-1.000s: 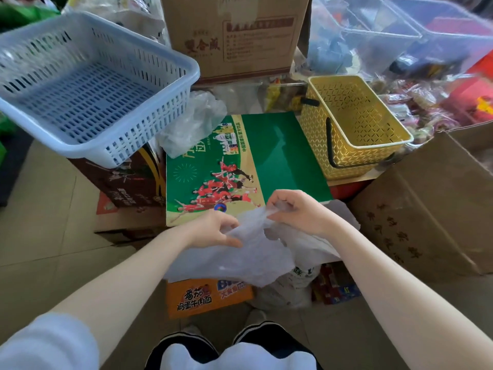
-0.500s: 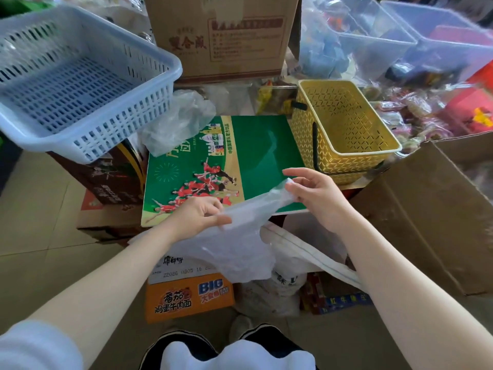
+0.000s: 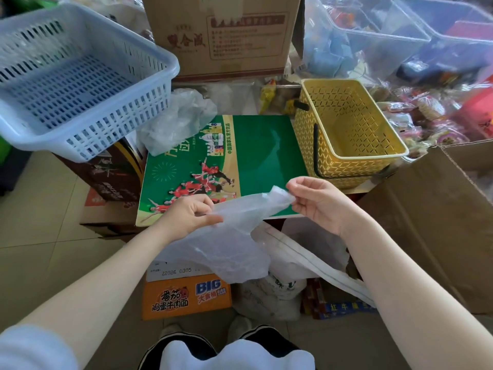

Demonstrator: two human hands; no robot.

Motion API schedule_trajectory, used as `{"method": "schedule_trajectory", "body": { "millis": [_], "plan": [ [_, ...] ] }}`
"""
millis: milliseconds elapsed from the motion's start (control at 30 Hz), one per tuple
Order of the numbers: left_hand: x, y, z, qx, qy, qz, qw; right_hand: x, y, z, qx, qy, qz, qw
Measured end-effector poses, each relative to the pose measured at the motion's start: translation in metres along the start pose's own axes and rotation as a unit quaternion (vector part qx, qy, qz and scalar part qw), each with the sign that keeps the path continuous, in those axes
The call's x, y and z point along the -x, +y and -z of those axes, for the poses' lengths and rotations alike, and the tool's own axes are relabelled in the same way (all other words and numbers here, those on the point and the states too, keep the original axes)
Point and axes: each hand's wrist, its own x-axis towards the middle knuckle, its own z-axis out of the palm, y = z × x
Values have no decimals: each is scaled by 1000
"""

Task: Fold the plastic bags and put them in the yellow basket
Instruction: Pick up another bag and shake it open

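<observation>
Progress looks early: yellow basket point(image 3: 346, 134) shows nothing inside as far as visible, no folded bag anywhere in view. Plastic bag point(image 3: 234, 236) in hand is unfolded, stretched between both hands and hanging loose below them, in front of the green box point(image 3: 256, 156). Left hand point(image 3: 186, 214) pinches the bag's left upper edge, fingers curled round the film. Right hand point(image 3: 317, 201) pinches the bunched right end between thumb and fingertips, other fingers spread. Hands are apart, bag's top edge taut between them, just over the near edge of the green box. Second crumpled plastic bag point(image 3: 176, 121) lies at the far left corner of the green box, beside the blue basket point(image 3: 80, 84), well apart from both hands, not yet folded. Yellow basket sits just beyond the right hand, at the right side of the green box. Left to do, judging from this: fold held bag, drop it in, then the crumpled one
</observation>
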Motion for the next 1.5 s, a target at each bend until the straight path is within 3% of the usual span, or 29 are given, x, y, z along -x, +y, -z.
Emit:
{"method": "schedule_trajectory", "body": {
  "millis": [133,233,333,533,633,733,833,900,1000,1100,1233,1333,1433,1500],
  "plan": [
    [-5,3,-1,41,4,-8,999,2,4,-5,175,-20,138,975],
    [-10,8,1,40,-8,-16,999,4,3,-14,283,-14,176,943],
    [-13,10,3,38,-34,-4,999,2,-3,-22,321,9,235,917],
    [-14,7,11,52,-77,44,995,5,-17,-23,370,-35,310,875],
    [-13,2,15,45,-103,65,992,5,-23,-20,408,-51,285,866],
    [-11,-1,21,41,-107,75,991,0,-36,-8,468,-109,159,863],
    [-12,2,24,49,-122,74,989,-4,-39,-5,376,-138,57,915],
    [-14,4,20,42,-142,73,986,-6,-35,-10,253,-175,43,950],
    [-17,4,11,26,-119,70,990,-10,-24,-16,98,-229,49,967],
    [-15,1,7,25,-44,61,997,-16,-14,-9,-3,-190,44,981],
    [-13,-8,8,-4,18,25,1000,-17,-8,0,-46,-132,19,990],
    [-13,-11,5,-42,57,-5,997,-20,-1,0,-67,-15,12,998],
    [-12,-12,1,-93,75,-31,992,-23,8,-7,89,77,19,993],
    [-10,-13,-1,-128,75,-37,988,-24,10,-10,165,96,39,981]
  ]
}}
